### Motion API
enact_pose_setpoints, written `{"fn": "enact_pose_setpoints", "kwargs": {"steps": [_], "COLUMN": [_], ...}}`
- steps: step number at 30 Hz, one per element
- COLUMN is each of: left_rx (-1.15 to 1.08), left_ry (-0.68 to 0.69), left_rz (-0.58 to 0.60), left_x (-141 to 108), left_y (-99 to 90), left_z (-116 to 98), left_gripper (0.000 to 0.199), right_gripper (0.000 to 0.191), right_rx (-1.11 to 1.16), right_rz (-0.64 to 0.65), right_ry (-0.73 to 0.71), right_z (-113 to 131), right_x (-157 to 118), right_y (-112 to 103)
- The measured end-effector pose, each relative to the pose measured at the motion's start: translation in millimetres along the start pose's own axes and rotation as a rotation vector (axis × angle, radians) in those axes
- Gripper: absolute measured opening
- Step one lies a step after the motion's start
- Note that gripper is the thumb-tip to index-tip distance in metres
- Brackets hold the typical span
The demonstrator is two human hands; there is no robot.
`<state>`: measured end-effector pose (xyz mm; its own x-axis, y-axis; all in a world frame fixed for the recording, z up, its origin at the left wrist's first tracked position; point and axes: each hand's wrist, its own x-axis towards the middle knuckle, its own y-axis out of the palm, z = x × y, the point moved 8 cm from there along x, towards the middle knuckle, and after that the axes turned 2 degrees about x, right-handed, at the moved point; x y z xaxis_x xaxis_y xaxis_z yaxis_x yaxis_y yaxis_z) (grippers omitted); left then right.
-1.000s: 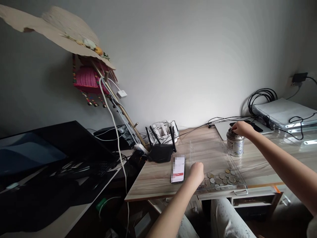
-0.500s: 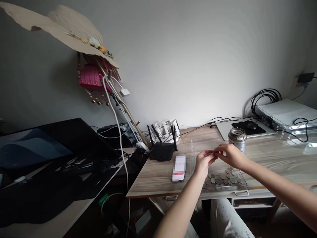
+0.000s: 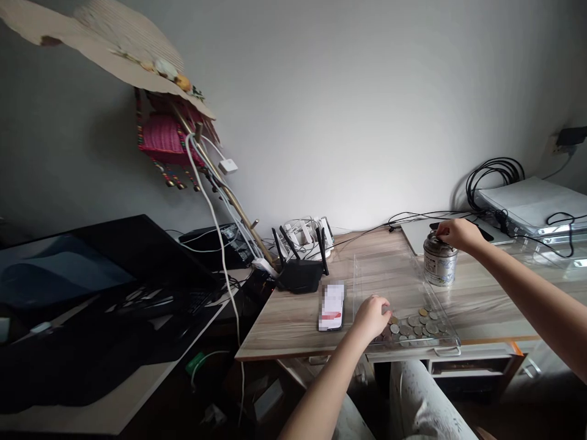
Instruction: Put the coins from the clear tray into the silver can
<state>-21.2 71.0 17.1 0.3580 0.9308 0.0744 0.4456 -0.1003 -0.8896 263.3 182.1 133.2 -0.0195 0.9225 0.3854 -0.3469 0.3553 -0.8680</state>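
Straw hat (image 3: 123, 55) above pink bag (image 3: 161, 133) (prob.); blk router (image 3: 300, 278) nr wall (image 3: 343, 122).

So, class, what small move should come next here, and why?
Probably the left hand should pinch up one of the coins: it is right beside them at the clear tray, while the right hand is at the top of the tin.

R hand (image 3: 460, 234) part-hides tin (image 3: 439, 267) — phone scrn (image 3: 332, 303) pt-blurred.
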Motion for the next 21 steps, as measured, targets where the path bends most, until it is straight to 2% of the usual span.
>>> {"fn": "enact_pose_setpoints", "kwargs": {"steps": [4,7,10,11,12,13,15,17,21], "left_rx": [0.093,0.115,0.123,0.120,0.117,0.117,0.130,0.150,0.161], "left_ry": [0.022,0.033,0.041,0.047,0.051,0.054,0.060,0.048,-0.049], "left_rz": [0.068,0.132,0.180,0.190,0.197,0.202,0.215,0.229,0.254], "left_x": [-1.9,-1.0,-1.1,-1.3,-1.4,-1.5,-1.5,-1.4,-2.6], "left_y": [12.7,19.4,23.5,24.0,24.0,23.5,21.9,19.6,15.0], "left_z": [1.1,0.1,0.7,0.4,-0.1,-0.8,-3.4,-5.5,-4.3], "left_gripper": [0.028,0.024,0.019,0.020,0.021,0.022,0.019,0.016,0.016], "right_gripper": [0.017,0.016,0.021,0.023,0.023,0.023,0.018,0.014,0.014], "right_rx": [0.009,-0.009,-0.023,-0.004,0.027,0.058,0.096,0.096,0.204], "right_rz": [0.031,0.046,-0.107,-0.140,-0.118,-0.030,0.248,0.441,0.592], "right_ry": [0.086,0.100,-0.005,-0.067,-0.138,-0.216,-0.365,-0.463,-0.486], "right_z": [-4.4,1.0,28.3,43.0,59.7,77.8,113.0,137.7,154.2], "right_x": [-3.1,-4.5,-19.1,-29.1,-41.4,-55.6,-91.3,-126.6,-160.3], "right_y": [3.9,0.8,-8.8,-6.8,1.6,17.1,58.8,92.2,121.7]}}
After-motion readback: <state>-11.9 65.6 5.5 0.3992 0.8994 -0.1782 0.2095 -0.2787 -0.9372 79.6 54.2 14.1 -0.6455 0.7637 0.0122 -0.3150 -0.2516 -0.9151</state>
